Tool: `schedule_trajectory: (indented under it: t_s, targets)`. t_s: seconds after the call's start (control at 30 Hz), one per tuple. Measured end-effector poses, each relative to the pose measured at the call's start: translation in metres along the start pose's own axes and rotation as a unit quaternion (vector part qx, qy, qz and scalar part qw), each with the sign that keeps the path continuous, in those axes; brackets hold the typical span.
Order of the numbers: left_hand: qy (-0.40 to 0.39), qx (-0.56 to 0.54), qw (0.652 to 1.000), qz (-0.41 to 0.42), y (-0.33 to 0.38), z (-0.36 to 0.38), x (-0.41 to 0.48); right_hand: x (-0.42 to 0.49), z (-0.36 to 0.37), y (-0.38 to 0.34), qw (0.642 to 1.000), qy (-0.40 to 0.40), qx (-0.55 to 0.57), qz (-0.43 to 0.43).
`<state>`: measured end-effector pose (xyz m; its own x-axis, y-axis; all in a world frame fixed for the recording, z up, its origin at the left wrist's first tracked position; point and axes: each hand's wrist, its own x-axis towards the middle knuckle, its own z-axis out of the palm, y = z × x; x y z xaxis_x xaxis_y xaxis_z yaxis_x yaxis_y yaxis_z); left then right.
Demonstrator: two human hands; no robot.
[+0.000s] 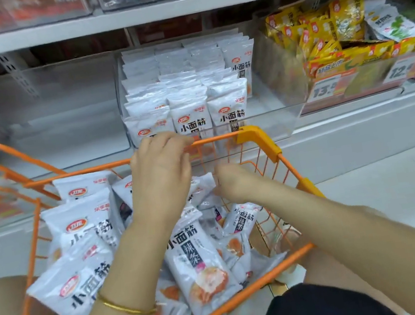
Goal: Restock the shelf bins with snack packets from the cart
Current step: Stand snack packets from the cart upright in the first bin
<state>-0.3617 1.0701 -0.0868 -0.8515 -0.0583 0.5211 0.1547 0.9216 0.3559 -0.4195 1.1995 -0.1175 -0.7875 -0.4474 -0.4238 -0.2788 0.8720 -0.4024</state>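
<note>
We see both hands reaching into an orange wire cart point(267, 144) that stands against a grey store shelf point(175, 7). The cart holds a loose heap of white snack packets point(199, 263) printed with black characters and an orange picture of the food; they lie at all angles, some face up, some on edge.

The left hand point(161, 176) is raised over the far part of the heap, near the cart's far rim, with its fingers point(170, 140) curled downward. We cannot tell whether it holds anything, since the palm faces away from us. A thin gold bangle point(127, 307) circles the left forearm.

The right hand point(235, 185) is lower, inside the cart near its right wall. Its fingers are closed on a crumpled white packet point(203, 185) that sits between the 2 hands, touching the right hand and just beside the left.

Directly behind the cart, a clear shelf bin point(276, 118) is partly filled with upright rows of the same white packets point(188, 97), packed toward its left and middle. The space at the bin's right side is bare. To the right, another bin holds yellow packets point(317, 31) and a few white and green ones, with orange price tags point(324, 88) on its front. The bin area to the left of the white rows looks unfilled.
</note>
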Motion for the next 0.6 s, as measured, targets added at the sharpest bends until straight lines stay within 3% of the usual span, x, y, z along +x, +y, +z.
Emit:
schedule_trajectory:
  t_s: [0.1,0.2,0.37,0.53,0.6]
  targets:
    - [-0.011,-0.003,1.0,-0.011,-0.001,0.001,-0.004,0.007,0.019,0.003,0.98,-0.045,0.187,0.054]
    - [-0.019,-0.016,1.0,-0.01,-0.001,0.001,-0.007,0.009,0.024,0.01,0.953,-0.034,0.281,0.111]
    - [-0.039,-0.027,0.999,0.005,0.002,0.002,-0.009,-0.004,0.002,0.009,0.936,-0.022,0.333,0.116]
    - [-0.092,-0.024,0.995,0.029,0.007,0.002,-0.007,-0.042,-0.028,0.01,0.95,0.104,0.291,0.044]
    - [-0.133,-0.026,0.99,0.043,0.012,0.002,-0.008,-0.056,-0.042,0.01,0.94,0.158,0.299,0.04]
